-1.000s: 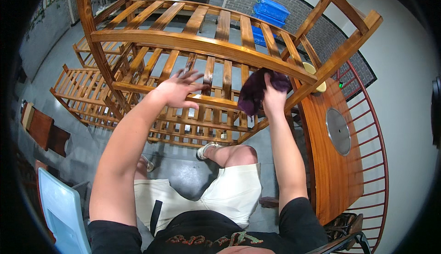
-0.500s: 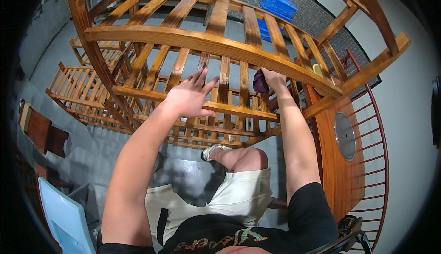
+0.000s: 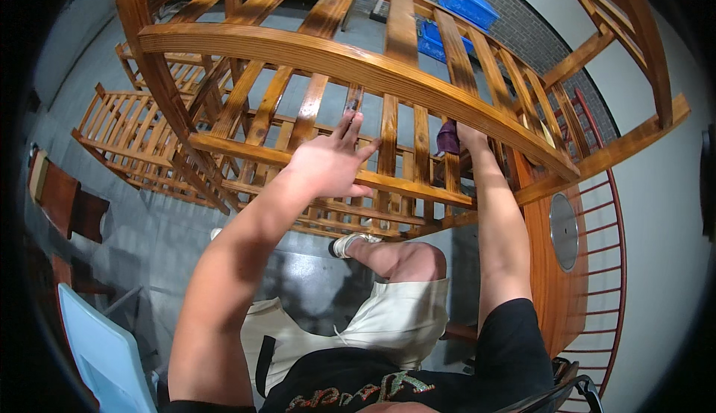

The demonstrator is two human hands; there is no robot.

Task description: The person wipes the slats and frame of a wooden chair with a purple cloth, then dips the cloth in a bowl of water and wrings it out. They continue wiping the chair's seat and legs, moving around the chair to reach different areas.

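Over grey concrete floor (image 3: 149, 226), left hand (image 3: 328, 163) spread on slatted wooden frame (image 3: 335, 62), right hand (image 3: 471, 138) gripping purple cloth (image 3: 447, 138)

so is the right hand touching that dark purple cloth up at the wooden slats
Touching: the head view shows the right hand gripping the dark purple cloth, pressed among the wooden slats.

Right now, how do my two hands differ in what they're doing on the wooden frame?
The left hand is open, fingers spread, palm against a slat of the wooden frame; the right hand is closed on a purple cloth. The left hand holds nothing, while the right hand presses the cloth against a slat. The left hand sits nearer the frame's middle, the right hand further right. Both reach up between the slats.
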